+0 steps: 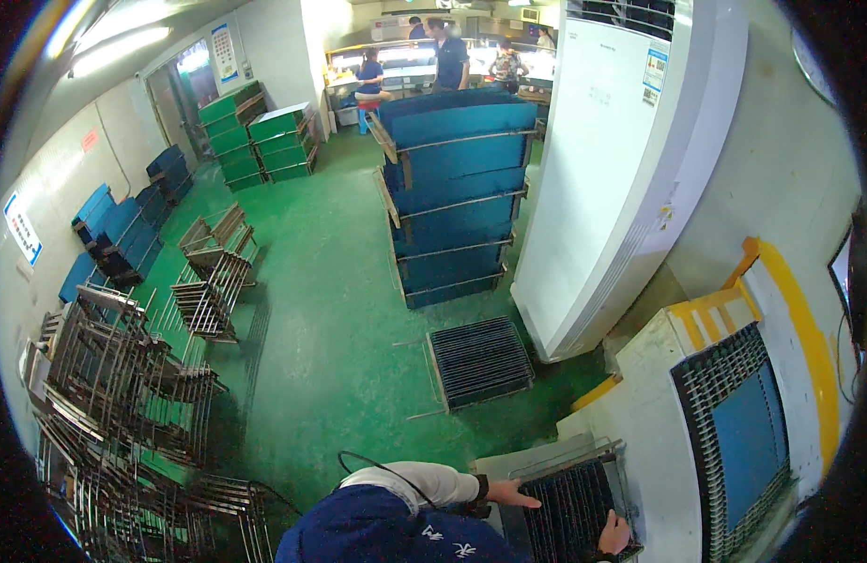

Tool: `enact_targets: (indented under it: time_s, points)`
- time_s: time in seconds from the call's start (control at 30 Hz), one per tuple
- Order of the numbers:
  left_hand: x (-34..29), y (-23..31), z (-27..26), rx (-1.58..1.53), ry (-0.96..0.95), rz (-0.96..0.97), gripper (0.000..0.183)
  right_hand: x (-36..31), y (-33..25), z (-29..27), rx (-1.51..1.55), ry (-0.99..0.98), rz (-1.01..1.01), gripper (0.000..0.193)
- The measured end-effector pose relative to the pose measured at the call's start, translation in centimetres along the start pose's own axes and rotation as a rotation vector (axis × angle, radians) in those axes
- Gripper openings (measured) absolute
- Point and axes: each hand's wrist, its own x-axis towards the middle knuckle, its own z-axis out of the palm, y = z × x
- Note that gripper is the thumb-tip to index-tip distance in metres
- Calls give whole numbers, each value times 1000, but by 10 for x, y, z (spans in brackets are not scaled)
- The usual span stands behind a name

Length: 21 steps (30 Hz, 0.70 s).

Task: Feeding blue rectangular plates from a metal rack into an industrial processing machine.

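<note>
A slotted metal rack (567, 511) filled with thin dark panels stands close in front of me at the lower right. My left hand (513, 494) grips its left side near the far corner, with a finger reaching over the panels' edges. Along the right side, my right hand (615, 532) is closed on the rack's frame, the fingertips curled over it. Both hands touch the rack and hold nothing else that shows. A pale surface (508, 464) lies behind the rack.
Right of me, a machine bed with black rollers (701, 422) carries a blue panel (748, 441). Another filled rack (480, 361) lies on the green floor ahead, before a tall blue stack (461, 202) and a white cabinet unit (598, 141). Bare metal racks (123, 375) crowd the left.
</note>
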Motion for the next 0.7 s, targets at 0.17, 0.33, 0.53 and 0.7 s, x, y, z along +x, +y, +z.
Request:
enact_targets:
  time_s: [0.17, 0.33, 0.53, 0.7]
  points:
    - [4, 2, 0, 54, -28, 7, 145, -3, 8, 4, -18, 44, 8, 51]
    - [2, -3, 4, 75, 77, -57, 141, -1, 1, 4, -108, -48, 56, 53]
    - [0, -2, -1, 56, 21, -27, 142, -6, 0, 7, -71, -30, 97, 54]
    - [3, -3, 2, 53, 1, -9, 142, -6, 13, 12, -35, 52, 7, 55]
